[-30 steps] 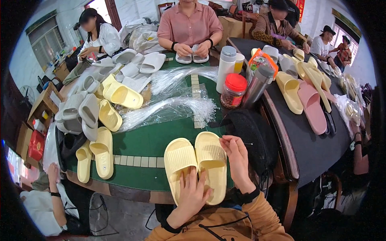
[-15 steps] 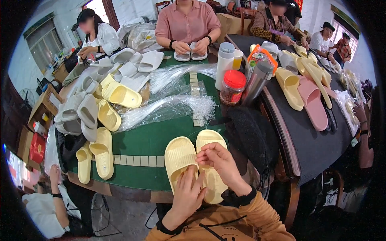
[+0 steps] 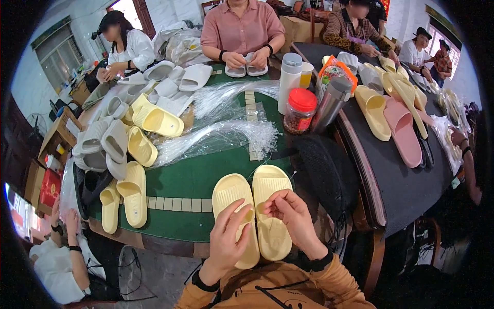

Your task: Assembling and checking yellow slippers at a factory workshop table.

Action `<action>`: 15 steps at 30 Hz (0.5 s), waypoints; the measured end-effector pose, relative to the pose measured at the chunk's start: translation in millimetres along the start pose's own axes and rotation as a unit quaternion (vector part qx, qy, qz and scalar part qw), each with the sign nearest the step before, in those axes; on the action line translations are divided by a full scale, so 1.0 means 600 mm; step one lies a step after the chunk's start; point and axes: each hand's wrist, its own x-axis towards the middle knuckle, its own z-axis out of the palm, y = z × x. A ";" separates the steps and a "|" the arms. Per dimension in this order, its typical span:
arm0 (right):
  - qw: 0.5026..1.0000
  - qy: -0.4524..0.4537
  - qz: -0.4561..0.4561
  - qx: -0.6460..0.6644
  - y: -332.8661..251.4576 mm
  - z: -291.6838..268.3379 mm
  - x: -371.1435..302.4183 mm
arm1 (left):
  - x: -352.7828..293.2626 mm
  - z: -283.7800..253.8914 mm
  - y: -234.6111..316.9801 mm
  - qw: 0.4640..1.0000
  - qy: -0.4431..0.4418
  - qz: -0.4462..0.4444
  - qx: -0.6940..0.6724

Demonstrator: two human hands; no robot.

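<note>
A pair of pale yellow slide sandals stands side by side at the table's near edge, toes away from me: the left slide (image 3: 232, 190) and the right slide (image 3: 270, 177). Over the left slide's strap and footbed is my left hand (image 3: 225, 246), fingers apart and curved, with nothing visibly held. My right hand (image 3: 296, 219) is above the right slide with thumb and fingertips pinched together. What sits in that pinch is too fine to make out; a thin strand shows beyond the slide's strap. Two bundles of clear plastic strands (image 3: 221, 136) lie on the table beyond.
Grey slides (image 3: 95, 139) and yellow slides (image 3: 135, 193) are piled at left. A white bottle (image 3: 289, 82), a red-lidded jar (image 3: 300, 110), a steel flask (image 3: 332, 105) and a black bag (image 3: 321, 177) stand right of centre. Co-workers sit around; another table (image 3: 411, 190) adjoins at right.
My left hand has drawn left, away from my right hand, its fingers lifting over the left slide. My right hand has shifted slightly right and down, still pinched.
</note>
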 end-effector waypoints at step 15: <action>0.992 0.061 -0.112 -0.003 -0.084 -0.056 -0.091 | 0.008 -0.006 -0.025 0.996 -0.053 0.068 -0.005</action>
